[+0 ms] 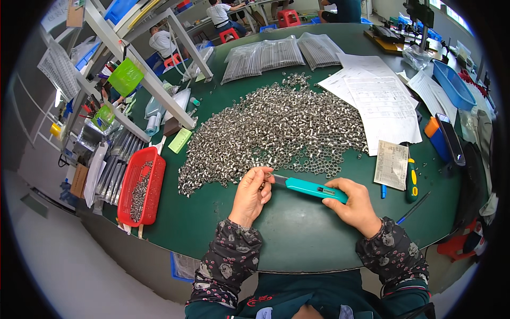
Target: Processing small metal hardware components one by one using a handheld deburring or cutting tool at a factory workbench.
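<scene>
My right hand (353,204) is closed round the back end of a teal utility knife (311,187), its blade (278,180) pointing left. At the blade's tip, my left hand (251,195) pinches a small metal ring (269,174) between thumb and fingers; the ring is partly covered. Just beyond both hands spreads a wide heap of small shiny metal rings (276,125). Its near edge thins into a single layer of rings toward the right.
A red basket (159,186) with more rings stands at the left. Bagged metal tubes (279,55) lie at the back. Papers (385,106), a yellow-green screwdriver (411,181), a phone (450,139) and a blue basket (451,85) are at the right. Shelf posts (170,101) rise at the left.
</scene>
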`<act>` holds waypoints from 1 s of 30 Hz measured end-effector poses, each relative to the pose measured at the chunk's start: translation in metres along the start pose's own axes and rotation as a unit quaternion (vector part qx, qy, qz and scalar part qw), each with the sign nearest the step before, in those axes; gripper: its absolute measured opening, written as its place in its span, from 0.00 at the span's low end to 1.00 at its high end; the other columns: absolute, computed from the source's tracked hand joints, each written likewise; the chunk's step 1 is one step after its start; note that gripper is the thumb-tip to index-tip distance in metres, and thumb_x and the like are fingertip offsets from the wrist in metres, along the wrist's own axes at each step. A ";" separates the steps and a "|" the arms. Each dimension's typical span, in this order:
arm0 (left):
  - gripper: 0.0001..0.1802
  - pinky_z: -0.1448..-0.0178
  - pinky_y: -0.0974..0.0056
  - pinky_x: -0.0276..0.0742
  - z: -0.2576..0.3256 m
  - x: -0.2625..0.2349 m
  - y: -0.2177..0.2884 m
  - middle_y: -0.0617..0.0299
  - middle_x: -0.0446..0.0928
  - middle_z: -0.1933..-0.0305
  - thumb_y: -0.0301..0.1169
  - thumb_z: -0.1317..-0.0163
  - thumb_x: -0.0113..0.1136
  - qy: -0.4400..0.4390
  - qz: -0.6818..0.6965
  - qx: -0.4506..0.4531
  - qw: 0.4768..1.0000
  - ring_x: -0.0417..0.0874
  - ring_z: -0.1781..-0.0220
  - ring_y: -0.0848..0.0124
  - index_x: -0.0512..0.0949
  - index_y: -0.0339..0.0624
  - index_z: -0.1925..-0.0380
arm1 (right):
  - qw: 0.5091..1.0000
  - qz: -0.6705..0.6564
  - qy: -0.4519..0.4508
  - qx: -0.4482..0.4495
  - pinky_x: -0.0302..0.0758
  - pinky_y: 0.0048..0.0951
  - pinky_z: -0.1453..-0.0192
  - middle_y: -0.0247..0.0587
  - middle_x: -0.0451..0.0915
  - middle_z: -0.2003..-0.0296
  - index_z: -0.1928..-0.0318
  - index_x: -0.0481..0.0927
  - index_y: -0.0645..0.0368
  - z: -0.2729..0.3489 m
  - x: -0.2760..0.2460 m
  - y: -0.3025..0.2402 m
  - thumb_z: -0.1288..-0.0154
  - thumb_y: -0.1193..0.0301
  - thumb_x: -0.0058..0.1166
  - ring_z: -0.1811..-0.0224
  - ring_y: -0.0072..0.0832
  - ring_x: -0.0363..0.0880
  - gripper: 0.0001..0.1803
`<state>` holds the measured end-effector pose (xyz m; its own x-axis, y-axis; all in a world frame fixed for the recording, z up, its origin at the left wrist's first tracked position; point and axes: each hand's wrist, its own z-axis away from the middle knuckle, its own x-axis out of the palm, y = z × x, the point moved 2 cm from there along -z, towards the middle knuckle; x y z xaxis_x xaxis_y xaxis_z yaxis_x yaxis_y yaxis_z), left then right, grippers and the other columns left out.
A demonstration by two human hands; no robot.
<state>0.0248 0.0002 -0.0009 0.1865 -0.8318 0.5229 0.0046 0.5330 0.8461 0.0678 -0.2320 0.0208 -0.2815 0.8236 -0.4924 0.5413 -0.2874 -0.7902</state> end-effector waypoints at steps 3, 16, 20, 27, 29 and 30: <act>0.07 0.84 0.79 0.57 0.000 0.000 -0.001 0.64 0.70 0.73 0.30 0.37 0.47 0.009 -0.002 0.003 1.000 0.61 0.82 0.83 0.71 0.39 0.62 | 0.999 -0.022 -0.012 0.022 0.71 0.33 0.67 0.45 0.76 0.71 0.65 0.76 0.59 -0.001 0.000 0.001 0.53 0.67 0.59 0.70 0.41 0.76 0.14; 0.06 0.84 0.79 0.56 0.001 -0.001 -0.002 0.67 0.69 0.75 0.29 0.38 0.48 -0.010 -0.002 -0.007 1.000 0.62 0.82 0.84 0.72 0.39 0.64 | 0.997 -0.046 -0.043 0.042 0.70 0.32 0.68 0.45 0.77 0.74 0.66 0.77 0.59 -0.001 0.001 0.002 0.52 0.66 0.58 0.72 0.39 0.76 0.13; 0.06 0.83 0.79 0.57 0.001 -0.002 -0.004 0.68 0.67 0.77 0.29 0.38 0.48 -0.008 -0.004 -0.011 1.000 0.62 0.82 0.84 0.72 0.38 0.66 | 0.996 -0.036 -0.058 0.049 0.71 0.32 0.68 0.45 0.77 0.74 0.65 0.77 0.59 -0.001 0.001 0.005 0.52 0.66 0.58 0.72 0.39 0.76 0.13; 0.07 0.83 0.79 0.57 0.001 0.001 -0.004 0.68 0.67 0.78 0.30 0.37 0.48 -0.001 -0.009 -0.008 1.000 0.61 0.82 0.84 0.71 0.38 0.67 | 0.998 0.001 -0.041 0.047 0.70 0.33 0.68 0.43 0.77 0.73 0.65 0.78 0.58 -0.001 0.000 0.001 0.52 0.65 0.58 0.72 0.39 0.76 0.13; 0.07 0.83 0.79 0.57 0.001 0.000 -0.005 0.68 0.67 0.78 0.31 0.37 0.48 0.000 -0.014 -0.010 1.000 0.61 0.83 0.84 0.71 0.38 0.67 | 0.999 0.026 -0.021 0.021 0.70 0.34 0.69 0.41 0.76 0.73 0.65 0.78 0.57 0.000 0.000 0.001 0.52 0.65 0.58 0.72 0.39 0.75 0.13; 0.07 0.83 0.79 0.57 0.001 0.000 -0.005 0.68 0.67 0.78 0.31 0.37 0.48 0.000 -0.013 -0.010 1.000 0.61 0.83 0.84 0.71 0.38 0.67 | 0.999 0.026 -0.021 0.021 0.70 0.34 0.69 0.41 0.76 0.73 0.65 0.78 0.57 0.000 0.000 0.000 0.52 0.65 0.58 0.72 0.39 0.75 0.13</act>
<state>0.0238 -0.0025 -0.0055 0.1858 -0.8458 0.5001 0.0296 0.5136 0.8575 0.0676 -0.2317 0.0207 -0.2869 0.7864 -0.5471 0.5224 -0.3503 -0.7774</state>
